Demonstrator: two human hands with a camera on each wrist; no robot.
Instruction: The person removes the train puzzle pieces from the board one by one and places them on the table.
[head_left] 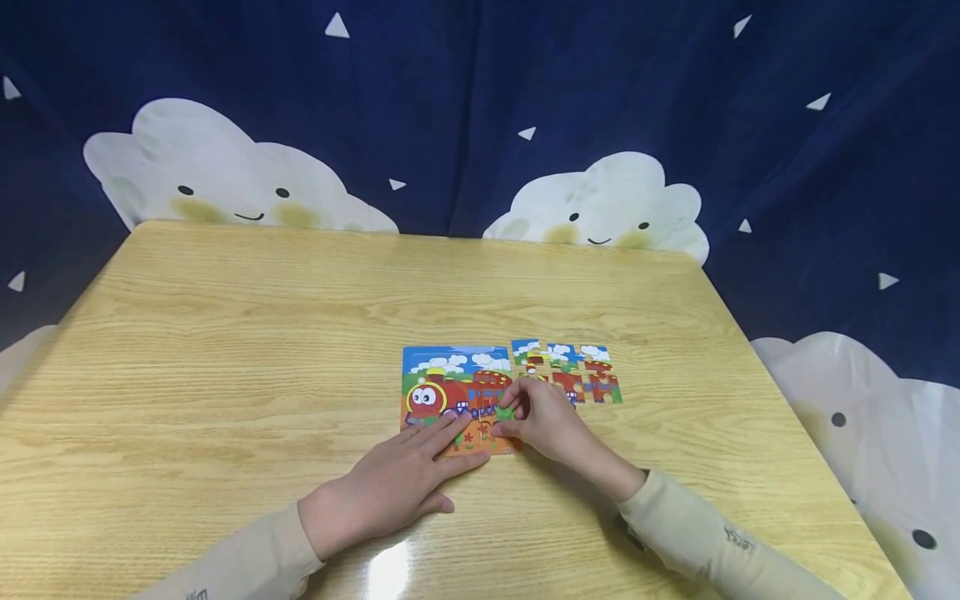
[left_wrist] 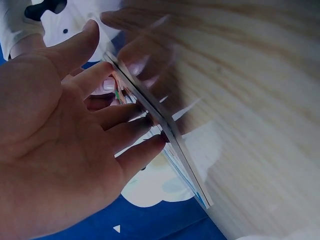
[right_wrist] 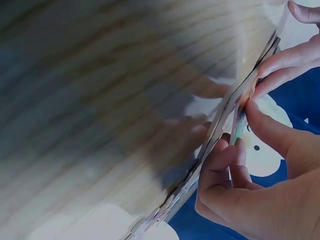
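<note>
Broadly, a navy curtain (head_left: 457,108) printed with smiling clouds and white triangles could be seen beyond the train puzzle (head_left: 453,387), which was set on a wood-grained table (head_left: 225,333). Beige sleeves (head_left: 697,537) were worn on both arms, at the puzzle's near side. By the left hand (head_left: 397,483), its fingers straight and spread, the puzzle's near-left part was touched from above. The right hand (head_left: 551,421) was held narrowed over the puzzle's right edge, a small piece (head_left: 506,412) with green on it being pinched between thumb and fingers. That piece was tilted; whether the puzzle was touched by it could not be told. Just right of the puzzle, loose pieces (head_left: 567,383) were laid in two rows, partly hidden.
</note>
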